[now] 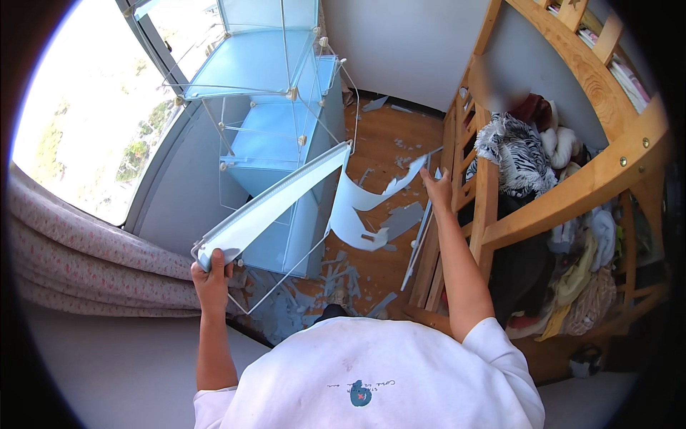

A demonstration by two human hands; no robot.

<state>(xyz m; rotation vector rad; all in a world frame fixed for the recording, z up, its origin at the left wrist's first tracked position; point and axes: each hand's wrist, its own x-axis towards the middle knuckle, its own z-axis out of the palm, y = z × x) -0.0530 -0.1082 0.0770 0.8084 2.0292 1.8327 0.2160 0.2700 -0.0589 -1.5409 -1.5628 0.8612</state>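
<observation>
While the left hand (pixel 212 270) is clamped on the near end of the pale blue plastic panel (pixel 275 202), the panel slants up toward the wire-frame cabinet (pixel 275 136). The right hand (pixel 437 187) grips a thin panel strip (pixel 421 236) beside the wooden bunk ladder (pixel 468 179). The panel appears light, flexible and brittle; hold it by its edges.

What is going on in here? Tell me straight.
A person in a white top is handling parts of a pale blue plastic panel cabinet with a wire frame by the window. The left hand grips the end of a long pale blue plastic panel, raised at a slant. The right hand reaches to a thin pale panel leaning against the wooden bunk bed frame. Broken blue plastic pieces litter the wooden floor.
</observation>
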